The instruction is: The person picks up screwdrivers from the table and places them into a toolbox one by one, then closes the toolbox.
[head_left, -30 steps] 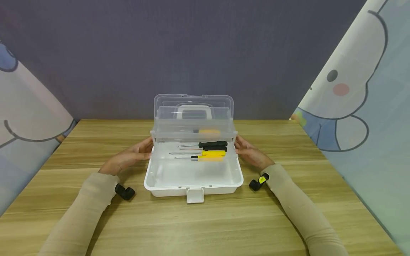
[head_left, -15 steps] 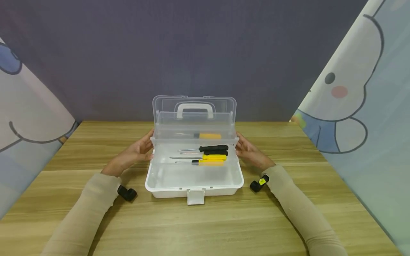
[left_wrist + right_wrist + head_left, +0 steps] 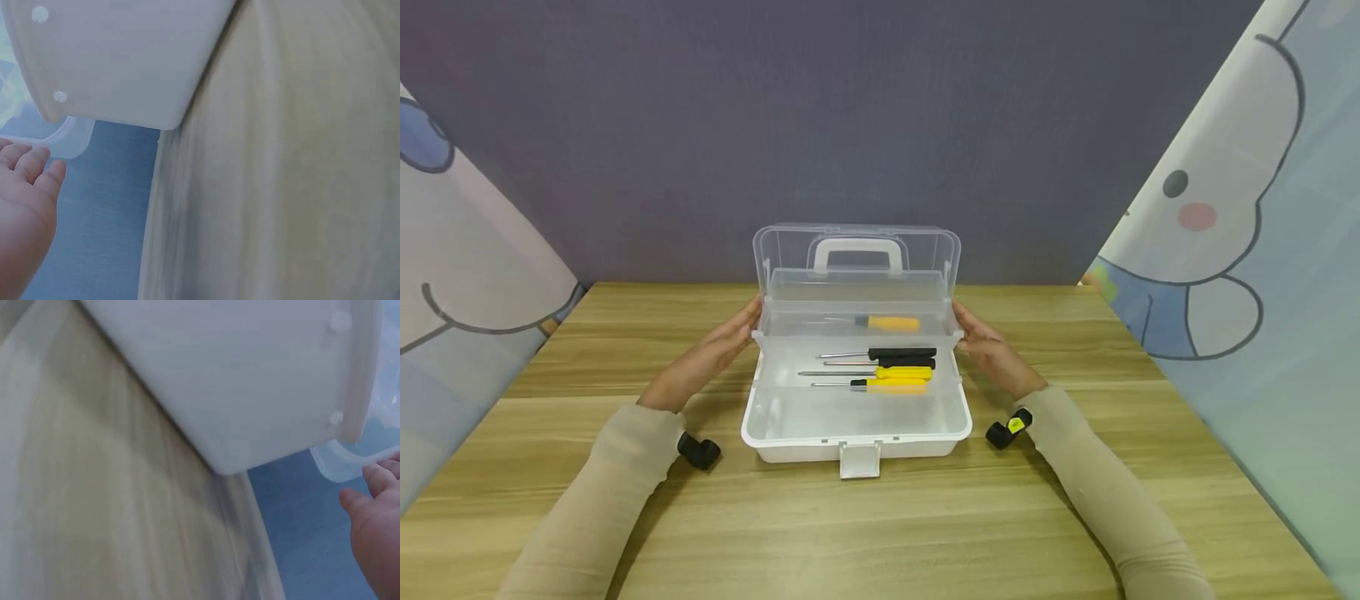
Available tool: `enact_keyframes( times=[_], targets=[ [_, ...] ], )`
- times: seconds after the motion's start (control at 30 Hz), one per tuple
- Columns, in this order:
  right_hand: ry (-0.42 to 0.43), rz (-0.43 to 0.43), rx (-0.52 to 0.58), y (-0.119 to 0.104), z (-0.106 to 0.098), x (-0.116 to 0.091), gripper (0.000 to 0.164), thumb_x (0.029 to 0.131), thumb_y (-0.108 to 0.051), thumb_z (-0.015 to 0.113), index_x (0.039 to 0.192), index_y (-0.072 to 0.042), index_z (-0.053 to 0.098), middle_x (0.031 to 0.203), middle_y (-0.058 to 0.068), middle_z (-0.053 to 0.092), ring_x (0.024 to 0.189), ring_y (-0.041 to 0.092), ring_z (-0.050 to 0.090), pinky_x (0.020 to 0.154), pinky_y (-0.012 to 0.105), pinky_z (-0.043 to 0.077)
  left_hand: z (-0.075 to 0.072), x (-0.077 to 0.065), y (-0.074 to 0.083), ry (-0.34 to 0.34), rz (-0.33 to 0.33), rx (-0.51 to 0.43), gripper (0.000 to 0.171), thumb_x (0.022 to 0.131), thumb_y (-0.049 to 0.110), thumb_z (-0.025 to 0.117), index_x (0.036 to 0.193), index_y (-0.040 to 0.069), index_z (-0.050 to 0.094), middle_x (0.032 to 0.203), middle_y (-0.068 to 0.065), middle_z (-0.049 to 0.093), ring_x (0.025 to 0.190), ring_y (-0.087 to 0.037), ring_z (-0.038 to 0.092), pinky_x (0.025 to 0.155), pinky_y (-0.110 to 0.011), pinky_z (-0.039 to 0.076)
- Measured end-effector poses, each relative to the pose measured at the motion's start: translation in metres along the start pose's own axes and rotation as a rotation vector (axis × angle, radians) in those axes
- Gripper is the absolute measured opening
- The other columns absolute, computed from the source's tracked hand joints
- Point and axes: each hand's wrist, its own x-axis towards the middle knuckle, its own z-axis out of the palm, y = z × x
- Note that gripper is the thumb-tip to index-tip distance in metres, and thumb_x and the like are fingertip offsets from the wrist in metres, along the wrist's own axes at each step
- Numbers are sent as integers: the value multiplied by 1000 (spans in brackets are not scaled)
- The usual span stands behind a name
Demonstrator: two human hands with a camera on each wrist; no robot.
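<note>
A white toolbox [image 3: 857,427] stands on the wooden table, its clear lid [image 3: 951,250] raised at the back with a white handle [image 3: 858,244]. A translucent tray [image 3: 790,323] inside bears one yellow-orange screwdriver [image 3: 891,323]. Lower down lie two black screwdrivers [image 3: 904,353], a yellow screwdriver [image 3: 906,373] and a yellow-orange one [image 3: 895,386]. My left hand [image 3: 711,354] is at the box's left rear side, its extended fingers at the lid's edge [image 3: 78,140]. My right hand [image 3: 996,354] mirrors it on the right, fingertips right at the lid's edge [image 3: 337,465].
The wooden table [image 3: 865,533] extends around the box. A dark panel [image 3: 857,108] rises behind it, and cartoon-printed sheets [image 3: 1217,250] flank both sides. The box's front latch [image 3: 860,460] hangs down.
The lid has come forward and more upright, its handle showing more fully. The tray has lowered slightly. Both hands have shifted toward the lid's edges, the left thumb leaving the box's side.
</note>
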Motion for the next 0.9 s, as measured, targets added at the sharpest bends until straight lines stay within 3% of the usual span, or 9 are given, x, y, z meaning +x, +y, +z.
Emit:
enact_keyframes(
  times=[0.13,0.2,0.3,0.43,0.63,0.77,0.9],
  targets=[
    [25,-50,65,-6,4,2,60,98,-4,29,151,-3,1,158,10,-5,145,26,-4,115,39,-4,1,0,6,-22,69,21,49,104,41,11,151,33,1,159,0,-2,145,-23,1,114,-32,10],
    [36,-70,80,-9,5,3,58,99,-7,28,150,-1,2,158,11,-4,145,27,-3,115,34,-1,2,0,9,-19,83,41,50,103,43,8,151,33,0,159,0,-1,145,-24,3,114,-30,11],
    [50,-100,85,-15,6,4,57,99,-9,29,149,3,3,157,14,-2,144,28,-1,115,31,2,2,0,15,-10,83,60,52,102,47,6,151,32,0,159,1,0,145,-24,3,115,-42,6],
    [59,-154,59,-22,7,5,57,98,-7,30,146,9,4,155,21,-1,143,33,-1,115,39,-1,3,1,25,4,67,105,55,101,49,5,152,30,-1,159,-1,-2,144,-27,0,110,-58,-1],
    [82,-173,-7,-33,8,2,53,101,-12,32,143,13,12,153,24,5,142,38,4,114,48,-2,8,-1,48,47,19,156,59,101,49,7,153,21,1,158,-7,3,144,-32,1,109,-61,-2],
    [83,-140,-67,-42,8,-2,55,103,-21,32,143,12,17,153,23,11,142,37,9,114,48,2,12,-2,59,85,-7,183,62,101,49,9,153,14,6,157,-13,9,143,-35,5,108,-63,1],
    [70,-96,-114,-51,7,-6,56,103,-26,34,143,12,21,153,22,15,142,36,12,114,48,5,15,-2,66,112,11,206,64,102,47,11,151,6,13,154,-19,15,142,-38,10,109,-62,6]
  ],
)
